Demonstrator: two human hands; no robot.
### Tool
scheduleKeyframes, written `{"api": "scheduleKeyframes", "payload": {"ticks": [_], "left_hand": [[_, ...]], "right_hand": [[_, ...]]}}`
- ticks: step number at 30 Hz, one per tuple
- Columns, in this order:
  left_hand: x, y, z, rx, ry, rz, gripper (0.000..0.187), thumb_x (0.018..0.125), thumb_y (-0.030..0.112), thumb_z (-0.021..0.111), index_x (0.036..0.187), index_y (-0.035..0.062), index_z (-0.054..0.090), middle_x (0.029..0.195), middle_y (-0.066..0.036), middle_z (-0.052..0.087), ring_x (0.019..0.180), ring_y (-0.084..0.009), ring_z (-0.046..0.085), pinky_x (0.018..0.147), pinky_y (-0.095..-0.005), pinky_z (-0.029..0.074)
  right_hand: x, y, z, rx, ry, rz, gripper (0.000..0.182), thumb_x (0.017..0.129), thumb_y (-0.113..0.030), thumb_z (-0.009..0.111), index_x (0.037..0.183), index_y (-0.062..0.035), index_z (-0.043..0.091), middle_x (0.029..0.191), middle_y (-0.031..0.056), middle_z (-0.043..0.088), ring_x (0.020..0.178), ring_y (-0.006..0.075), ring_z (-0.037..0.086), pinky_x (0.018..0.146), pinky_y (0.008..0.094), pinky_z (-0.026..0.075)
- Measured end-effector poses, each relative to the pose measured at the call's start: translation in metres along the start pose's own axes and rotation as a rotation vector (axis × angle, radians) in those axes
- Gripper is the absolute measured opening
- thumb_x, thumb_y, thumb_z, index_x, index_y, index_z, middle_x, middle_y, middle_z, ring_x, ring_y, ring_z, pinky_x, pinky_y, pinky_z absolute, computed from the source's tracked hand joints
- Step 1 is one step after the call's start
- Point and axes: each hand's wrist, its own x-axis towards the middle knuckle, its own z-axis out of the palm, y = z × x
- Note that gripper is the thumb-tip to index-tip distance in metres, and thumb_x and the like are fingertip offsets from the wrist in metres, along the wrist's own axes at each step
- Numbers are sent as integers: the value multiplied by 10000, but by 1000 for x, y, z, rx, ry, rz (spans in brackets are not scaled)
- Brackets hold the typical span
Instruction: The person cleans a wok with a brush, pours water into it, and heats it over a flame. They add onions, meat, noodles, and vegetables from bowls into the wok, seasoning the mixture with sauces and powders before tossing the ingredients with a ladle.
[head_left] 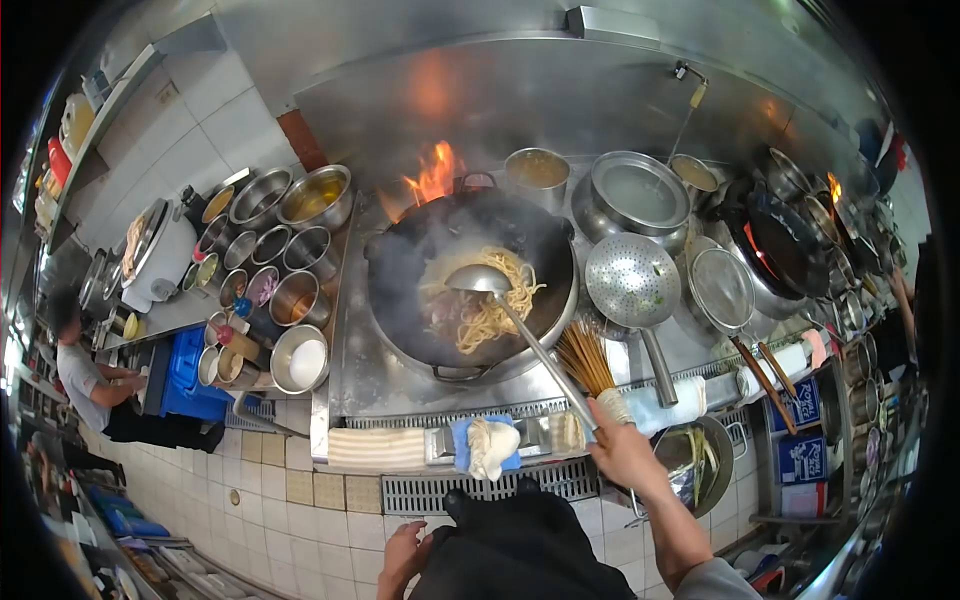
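Note:
My right hand (622,455) is closed around the handle of a long metal ladle (478,280). The ladle's bowl rests over thick noodles (490,325) in a large dark wok (400,250), from which steam rises. Near my body at the lower left, my left hand (403,550) hangs below the stove edge with nothing seen in it, its fingers partly spread. A cream cloth (492,446) on a blue one lies at the stove's front edge, between my hands and the wok.
Flames (435,177) rise behind the wok. Right of it are a bamboo brush (588,358), a perforated strainer (632,278) and a lidded pot (640,190). Metal bowls (300,298) crowd the left counter. Another person (85,380) stands far left; a pot (715,470) sits low right.

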Motion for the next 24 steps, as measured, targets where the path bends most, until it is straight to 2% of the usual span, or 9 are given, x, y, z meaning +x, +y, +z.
{"api": "scheduleKeyframes", "payload": {"ticks": [4, 5, 7, 12, 13, 16, 17, 22, 24], "left_hand": [[-1, 5, -8, -3, 39, -22, 370, 863, 264, 677, 1158, 42, 656, 1047, -200, 660, 823, -320, 683, 756, -424, 542], [-5, 3, -7, -7, 56, -33, 369, 862, 262, 678, 1158, 42, 655, 1047, -198, 660, 825, -319, 684, 757, -422, 542], [-8, -7, -8, 16, 75, -57, 369, 860, 262, 681, 1153, 41, 655, 1053, -199, 659, 831, -317, 685, 758, -420, 544], [-5, -20, -9, 27, 57, -80, 366, 827, 232, 719, 1141, 53, 662, 1038, -183, 674, 789, -279, 683, 742, -392, 547], [0, -23, -11, 12, 29, -67, 366, 836, 246, 705, 1145, 56, 661, 1056, -183, 667, 813, -293, 684, 756, -401, 547], [22, -22, -24, 5, -14, -27, 362, 845, 253, 686, 1151, 60, 658, 1078, -173, 662, 841, -302, 683, 773, -407, 545], [28, -23, -30, 9, -24, -14, 361, 845, 249, 683, 1153, 61, 658, 1080, -167, 663, 844, -300, 683, 775, -406, 545], [45, -39, -78, -60, 74, 35, 329, 828, 185, 689, 1129, 54, 667, 1050, -155, 670, 843, -297, 679, 773, -401, 545], [51, -51, -94, -104, 139, 70, 311, 819, 159, 697, 1109, 51, 673, 1023, -153, 671, 831, -299, 676, 772, -401, 544]], "right_hand": [[-18, -3, -21, 181, -183, 46, 681, 837, -116, 665, 1464, -58, 408, 820, 227, 668, 763, 365, 675, 754, 410, 537], [-17, 3, -25, 385, -179, 52, 691, 832, -72, 681, 1463, -17, 404, 850, 175, 676, 790, 241, 675, 751, 377, 519], [-2, 26, 1, 518, -41, -60, 687, 840, -45, 672, 1464, 7, 390, 834, 118, 661, 792, 176, 641, 723, 358, 511], [39, -3, 56, 630, 68, 94, 682, 870, -13, 643, 1485, 22, 350, 755, 9, 561, 641, 105, 539, 574, 266, 463], [35, -21, 52, 865, -30, 190, 712, 874, -12, 645, 1511, -23, 328, 728, 1, 554, 541, 75, 491, 476, 258, 407], [23, -40, 37, 908, -186, 210, 733, 878, -11, 646, 1528, -65, 311, 708, -14, 528, 476, 43, 431, 411, 239, 349], [19, -39, 35, 947, -203, 223, 729, 869, -14, 664, 1519, -71, 339, 704, -11, 547, 533, 61, 469, 476, 237, 405], [-26, -35, 61, 650, 143, 192, 693, 848, 46, 616, 1495, -60, 391, 803, -37, 597, 642, 87, 491, 603, 238, 448], [-35, -25, 82, 536, 248, 250, 693, 844, 68, 585, 1496, -55, 385, 814, -38, 594, 620, 69, 473, 573, 223, 433]]}}
